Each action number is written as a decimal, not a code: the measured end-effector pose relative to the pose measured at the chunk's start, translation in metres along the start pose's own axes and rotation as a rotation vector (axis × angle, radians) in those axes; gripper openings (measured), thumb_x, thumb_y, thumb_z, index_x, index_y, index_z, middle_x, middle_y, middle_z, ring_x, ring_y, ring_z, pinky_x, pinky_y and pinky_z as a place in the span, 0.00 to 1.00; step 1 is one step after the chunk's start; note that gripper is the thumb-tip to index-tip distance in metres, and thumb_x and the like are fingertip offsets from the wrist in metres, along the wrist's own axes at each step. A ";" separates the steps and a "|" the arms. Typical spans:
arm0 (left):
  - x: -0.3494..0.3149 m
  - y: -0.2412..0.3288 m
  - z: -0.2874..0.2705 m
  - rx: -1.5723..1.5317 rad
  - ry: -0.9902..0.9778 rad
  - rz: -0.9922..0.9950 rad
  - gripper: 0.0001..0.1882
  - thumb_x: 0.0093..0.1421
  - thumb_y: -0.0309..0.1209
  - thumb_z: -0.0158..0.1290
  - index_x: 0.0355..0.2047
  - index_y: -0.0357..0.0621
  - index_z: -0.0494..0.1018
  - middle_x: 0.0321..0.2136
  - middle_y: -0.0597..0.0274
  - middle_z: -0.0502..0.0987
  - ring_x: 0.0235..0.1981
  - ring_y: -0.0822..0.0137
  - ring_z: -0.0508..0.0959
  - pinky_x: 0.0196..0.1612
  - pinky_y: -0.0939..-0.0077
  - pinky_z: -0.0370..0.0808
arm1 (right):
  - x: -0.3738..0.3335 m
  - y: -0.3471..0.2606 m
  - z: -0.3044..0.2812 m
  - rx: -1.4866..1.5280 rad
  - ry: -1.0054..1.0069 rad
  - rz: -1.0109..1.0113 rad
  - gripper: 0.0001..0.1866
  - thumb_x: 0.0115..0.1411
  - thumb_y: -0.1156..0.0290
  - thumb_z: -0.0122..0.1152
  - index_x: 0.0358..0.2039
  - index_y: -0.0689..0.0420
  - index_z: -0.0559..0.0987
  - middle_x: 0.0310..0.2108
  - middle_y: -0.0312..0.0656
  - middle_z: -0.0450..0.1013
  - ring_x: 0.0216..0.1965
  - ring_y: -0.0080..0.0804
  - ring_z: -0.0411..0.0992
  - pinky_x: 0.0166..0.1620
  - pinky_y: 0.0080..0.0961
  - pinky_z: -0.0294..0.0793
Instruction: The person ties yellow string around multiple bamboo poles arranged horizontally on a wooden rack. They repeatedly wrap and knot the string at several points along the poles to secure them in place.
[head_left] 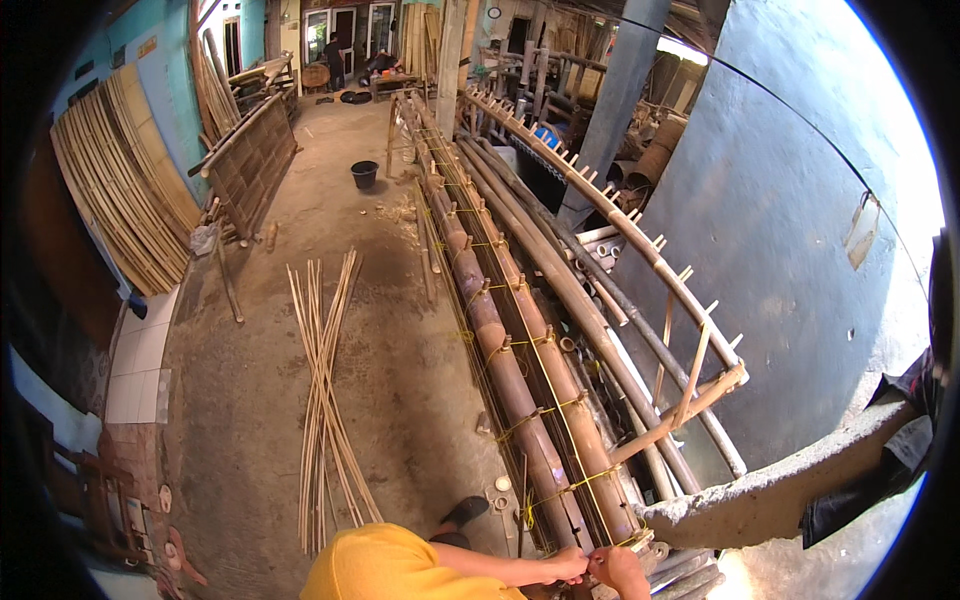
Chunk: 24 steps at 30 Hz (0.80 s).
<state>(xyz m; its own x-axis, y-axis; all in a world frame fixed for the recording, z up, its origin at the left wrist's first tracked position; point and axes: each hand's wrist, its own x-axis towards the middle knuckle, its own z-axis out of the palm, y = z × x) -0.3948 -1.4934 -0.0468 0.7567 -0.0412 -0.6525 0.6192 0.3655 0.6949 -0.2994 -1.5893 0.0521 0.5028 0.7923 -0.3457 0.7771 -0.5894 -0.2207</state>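
Head view: at the near edge, the person's left hand (567, 565) and right hand (618, 568) are meeting at the near end of the left bamboo pole (487, 320), close beside the right bamboo pole (533, 330). The fingers of both hands are curling inward, their tips close together and seemingly pinching something small; what it is, one cannot tell. For this fine work, steadiness is probably counting most: one hand should be bracing against the bamboo while the other is making small, controlled movements, without jarring the nearby yellow cords (575, 487).

The two poles are lying side by side, right of the scene's middle, their long axes running roughly parallel from near right to far left, the near ends pointing toward the person. Short pegs (505, 343) are standing along them, and the cords are crossing between them at intervals.

To the left, a crossed bundle of thin sticks (328, 380) is lying on the floor (225, 400). To the right, a pegged rail (610, 205) is extending toward the far side. Farther off, a black bucket (364, 176) is standing on the floor, and beyond it another person (333, 60) is standing.
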 end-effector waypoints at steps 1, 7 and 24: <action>0.002 0.000 0.000 -0.059 -0.009 -0.001 0.17 0.66 0.36 0.45 0.38 0.32 0.75 0.26 0.56 0.78 0.25 0.66 0.81 0.25 0.71 0.79 | 0.002 -0.001 -0.003 0.011 -0.027 -0.014 0.12 0.52 0.58 0.64 0.33 0.49 0.88 0.26 0.50 0.80 0.31 0.50 0.80 0.39 0.42 0.81; 0.013 -0.004 0.005 -0.087 -0.013 -0.116 0.15 0.68 0.36 0.45 0.36 0.36 0.74 0.31 0.60 0.77 0.27 0.67 0.81 0.29 0.72 0.81 | 0.015 0.022 0.010 -0.059 -0.169 -0.021 0.12 0.53 0.56 0.65 0.33 0.47 0.88 0.28 0.50 0.81 0.32 0.51 0.80 0.41 0.42 0.81; 0.056 -0.033 0.010 -0.286 -0.037 -0.180 0.14 0.68 0.36 0.47 0.35 0.36 0.72 0.29 0.62 0.73 0.26 0.69 0.77 0.28 0.72 0.81 | 0.018 0.010 0.010 0.011 -0.193 0.086 0.15 0.55 0.54 0.64 0.38 0.48 0.87 0.33 0.52 0.80 0.38 0.52 0.80 0.44 0.43 0.80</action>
<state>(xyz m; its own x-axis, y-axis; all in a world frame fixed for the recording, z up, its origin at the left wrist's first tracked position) -0.3707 -1.5166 -0.1030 0.6507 -0.1610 -0.7420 0.6637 0.5954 0.4528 -0.2864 -1.5818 0.0346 0.4848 0.6945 -0.5316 0.7297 -0.6563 -0.1920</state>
